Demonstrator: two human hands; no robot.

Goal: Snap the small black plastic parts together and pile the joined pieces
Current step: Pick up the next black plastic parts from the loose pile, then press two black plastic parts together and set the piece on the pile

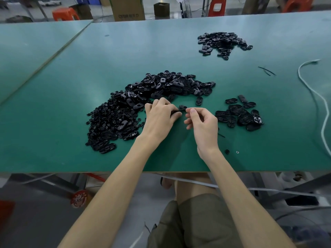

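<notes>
My left hand (159, 117) and my right hand (202, 122) meet over the green table (71, 86), just in front of a big heap of loose black plastic parts (143, 101). Between them is a small black part (181, 107). The left hand's fingers curl round one end of it, and the right hand's thumb and forefinger pinch at the other end. A smaller pile of black oval pieces (240, 113) lies right of my right hand. Another pile (222, 42) sits far back right.
A white cable (320, 104) snakes along the table's right side. Two tiny loose bits (227, 151) lie near my right wrist, and thin black strips (266, 70) lie at the right. Orange stools and cardboard boxes (128, 8) stand beyond the far edge.
</notes>
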